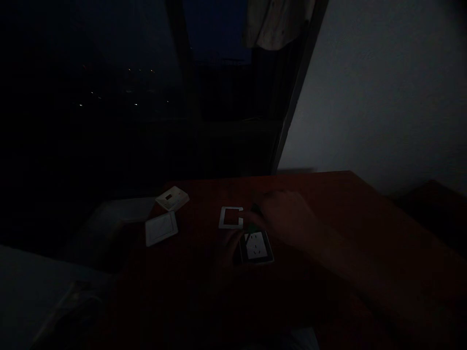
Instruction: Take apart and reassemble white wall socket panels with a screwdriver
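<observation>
Dimly, a white frame [222, 218] is lying just beyond the socket panel [258, 247] mid-counter, partly hidden by the right hand [282, 211], which is clamping a green tool [251, 227]. The left hand [229, 249] is curving around the panel's left side (its grip I cannot tell). A cream cover [175, 198] and white plate [160, 228] are hugging the counter's [328, 194] left edge.

Pale wall [379, 92], dark window [124, 82], reddish table [335, 199] in near darkness.
</observation>
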Action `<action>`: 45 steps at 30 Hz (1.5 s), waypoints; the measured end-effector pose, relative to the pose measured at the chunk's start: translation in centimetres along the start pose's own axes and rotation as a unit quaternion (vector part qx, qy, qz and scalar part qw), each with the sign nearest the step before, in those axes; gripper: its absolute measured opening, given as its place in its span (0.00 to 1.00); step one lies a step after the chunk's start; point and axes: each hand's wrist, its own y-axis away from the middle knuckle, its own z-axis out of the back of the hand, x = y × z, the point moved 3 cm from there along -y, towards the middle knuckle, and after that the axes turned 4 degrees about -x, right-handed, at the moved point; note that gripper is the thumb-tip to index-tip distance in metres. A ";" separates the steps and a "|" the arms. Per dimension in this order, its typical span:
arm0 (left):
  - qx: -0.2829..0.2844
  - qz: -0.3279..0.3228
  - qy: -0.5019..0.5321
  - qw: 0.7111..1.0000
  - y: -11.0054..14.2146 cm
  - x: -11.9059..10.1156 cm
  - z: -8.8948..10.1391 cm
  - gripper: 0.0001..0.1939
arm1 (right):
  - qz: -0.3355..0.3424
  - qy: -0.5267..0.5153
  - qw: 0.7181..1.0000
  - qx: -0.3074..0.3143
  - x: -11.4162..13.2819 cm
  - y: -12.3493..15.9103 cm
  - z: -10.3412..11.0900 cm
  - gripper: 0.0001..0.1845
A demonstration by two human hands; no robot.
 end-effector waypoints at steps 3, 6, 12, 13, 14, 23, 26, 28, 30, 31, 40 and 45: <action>0.004 0.003 0.008 1.000 -0.1 0.3 -0.1 0.40 | 0.066 -0.055 0.996 -0.005 0.1 0.3 0.3 0.15; 0.011 0.002 0.013 1.000 -0.2 0.3 0.0 0.41 | 0.149 -0.144 0.978 -0.003 0.2 0.7 0.8 0.18; 0.013 0.002 0.011 1.000 -0.3 0.3 0.1 0.42 | 0.024 -0.017 1.000 -0.003 0.1 -0.2 0.2 0.17; 0.014 0.003 0.011 1.000 -0.3 0.3 0.0 0.42 | 0.011 -0.003 1.000 -0.004 0.1 -0.3 0.1 0.18; 0.015 0.003 0.011 1.000 -0.3 0.4 0.0 0.42 | 0.013 -0.008 1.000 -0.003 0.0 -0.5 0.0 0.18; 0.010 0.012 0.003 1.000 0.2 0.5 -0.4 0.41 | 0.074 -0.158 0.985 0.006 -0.6 -0.4 -0.3 0.16; 0.007 0.009 0.000 1.000 0.3 0.2 -0.2 0.39 | -0.004 -0.014 1.000 -0.013 -0.9 -0.7 -0.7 0.19; 0.012 0.010 -0.002 1.000 0.3 0.1 -0.1 0.39 | -0.004 -0.004 1.000 -0.008 -1.0 -0.8 -0.8 0.18; 0.024 0.013 -0.002 1.000 0.2 0.1 -0.1 0.40 | 0.035 -0.059 0.998 -0.011 -1.1 -0.6 -0.6 0.13; 0.028 0.014 0.000 1.000 0.2 0.1 -0.1 0.40 | 0.058 -0.099 0.993 -0.007 -1.1 -0.5 -0.5 0.14; 0.017 0.012 0.009 1.000 0.0 -0.2 0.2 0.41 | 0.035 -0.041 0.998 -0.015 -0.7 -0.1 -0.2 0.14; 0.020 0.007 0.008 1.000 -0.2 0.0 0.2 0.42 | 0.108 -0.191 0.975 0.024 -0.4 0.3 -0.1 0.20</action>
